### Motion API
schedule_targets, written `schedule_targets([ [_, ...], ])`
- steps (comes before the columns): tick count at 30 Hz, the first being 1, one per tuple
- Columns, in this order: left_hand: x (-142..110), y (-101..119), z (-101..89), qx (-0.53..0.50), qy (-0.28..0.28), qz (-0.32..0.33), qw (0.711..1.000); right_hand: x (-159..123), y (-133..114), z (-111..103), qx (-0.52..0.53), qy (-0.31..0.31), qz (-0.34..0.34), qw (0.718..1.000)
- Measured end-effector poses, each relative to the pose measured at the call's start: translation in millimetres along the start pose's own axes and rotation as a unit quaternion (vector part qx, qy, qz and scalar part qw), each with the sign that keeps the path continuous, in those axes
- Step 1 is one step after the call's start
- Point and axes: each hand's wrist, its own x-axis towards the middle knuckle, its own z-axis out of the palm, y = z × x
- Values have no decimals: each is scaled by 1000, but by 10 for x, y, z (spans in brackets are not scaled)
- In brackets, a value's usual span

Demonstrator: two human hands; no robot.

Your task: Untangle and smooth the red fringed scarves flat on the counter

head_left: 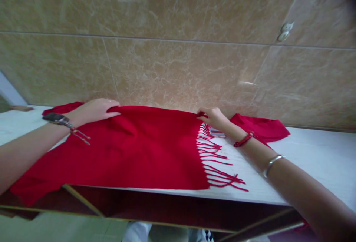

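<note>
A red scarf (155, 149) with a fringed right end lies spread over the white top, its left part drooping over the front edge. My left hand (97, 109) pinches the scarf's far edge toward the left, thumb and fingers on the cloth. At the far right corner, just above the fringe, my right hand (211, 118) grips the same edge between thumb and fingers. Under my right wrist a small flat pale object (217, 133) is partly hidden. Beyond the right forearm rests a folded red cloth (261, 128); whether it joins the scarf is hidden.
The white cabinet top (311, 160) runs along a tan marble-tiled wall (178, 71). Dark open compartments (167, 206) sit below its front edge. A wall fitting (285, 31) is at upper right, and a small brown object (21, 108) lies at far left.
</note>
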Motion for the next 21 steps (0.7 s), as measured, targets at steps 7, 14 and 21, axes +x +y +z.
schedule_targets([
  [7,-721,462,101,-37,-133,132,982,-888,-599,-6,57,-118,-173,976],
  [14,-800,993,110,-120,-199,142,962,-1195,-722,177,143,-258,-194,936],
  [21,-218,1265,236,-166,-103,98,976,-725,-475,298,84,-164,23,983],
])
